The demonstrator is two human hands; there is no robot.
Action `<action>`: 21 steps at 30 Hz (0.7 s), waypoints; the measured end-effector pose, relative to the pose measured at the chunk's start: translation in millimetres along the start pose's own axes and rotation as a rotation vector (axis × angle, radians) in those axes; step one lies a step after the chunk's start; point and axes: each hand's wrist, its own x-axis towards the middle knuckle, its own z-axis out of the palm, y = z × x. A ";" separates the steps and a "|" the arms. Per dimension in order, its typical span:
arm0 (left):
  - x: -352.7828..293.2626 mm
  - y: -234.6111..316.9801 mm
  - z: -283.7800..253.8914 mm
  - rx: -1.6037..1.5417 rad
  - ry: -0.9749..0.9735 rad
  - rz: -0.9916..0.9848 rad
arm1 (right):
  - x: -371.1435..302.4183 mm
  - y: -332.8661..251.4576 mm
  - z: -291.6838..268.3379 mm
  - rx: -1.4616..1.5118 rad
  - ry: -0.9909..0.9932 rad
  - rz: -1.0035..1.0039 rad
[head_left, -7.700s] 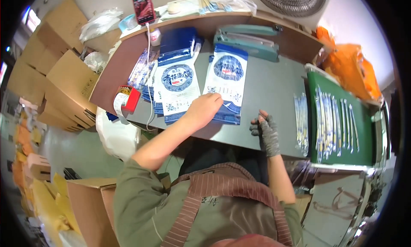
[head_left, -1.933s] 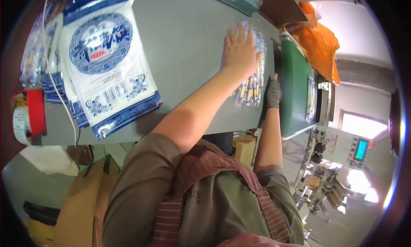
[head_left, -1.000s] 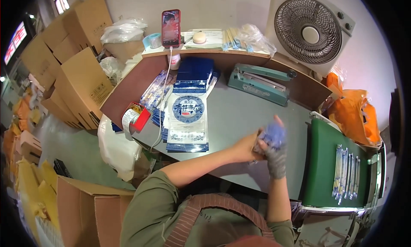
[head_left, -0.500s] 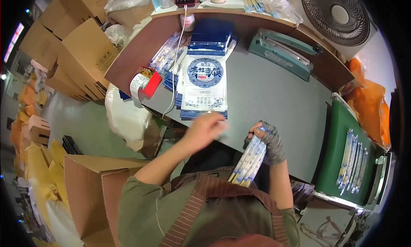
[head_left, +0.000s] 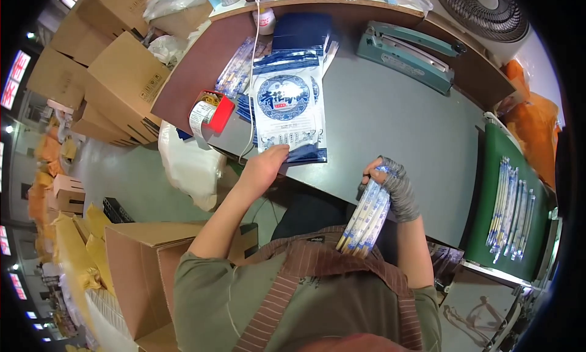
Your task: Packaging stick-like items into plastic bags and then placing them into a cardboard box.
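My left hand [head_left: 264,170] is closed on the lower edge of the top white-and-blue plastic bag [head_left: 284,129], which lies slightly askew on a stack of similar bags [head_left: 302,32]. Its fingertips are partly hidden at that edge. Off the desk's front edge, my right hand [head_left: 394,190], wrapped in grey around the palm and wrist, grips a bundle of paired chopsticks [head_left: 365,224] in blue-and-white printed wrappers. The bundle slants down toward my apron, held near its upper end.
More wrapped chopsticks [head_left: 235,71] lie left of the bags, behind a red box [head_left: 221,115]. A green heat sealer [head_left: 409,59] stands at the back. Rightward, a green conveyor belt [head_left: 479,230] carries several wrapped chopsticks. An open carton [head_left: 137,272] is at my left; a white cable [head_left: 253,77] crosses nearby.
My left hand has moved left and a little up onto the bag's lower edge and taken hold. The top bag has shifted askew. My right hand still holds the chopsticks.
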 end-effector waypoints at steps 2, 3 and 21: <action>15.1 -8.4 1.5 -0.111 0.030 -0.099 | -2.9 -0.8 -1.3 -0.023 0.001 -0.007; 27.3 -9.8 -4.5 -0.249 -0.007 -0.249 | -4.9 -0.1 -2.9 -0.019 -0.003 -0.011; 76.5 109.9 95.1 -1.092 -0.265 -0.347 | -5.9 47.3 -22.0 -0.278 0.193 -0.403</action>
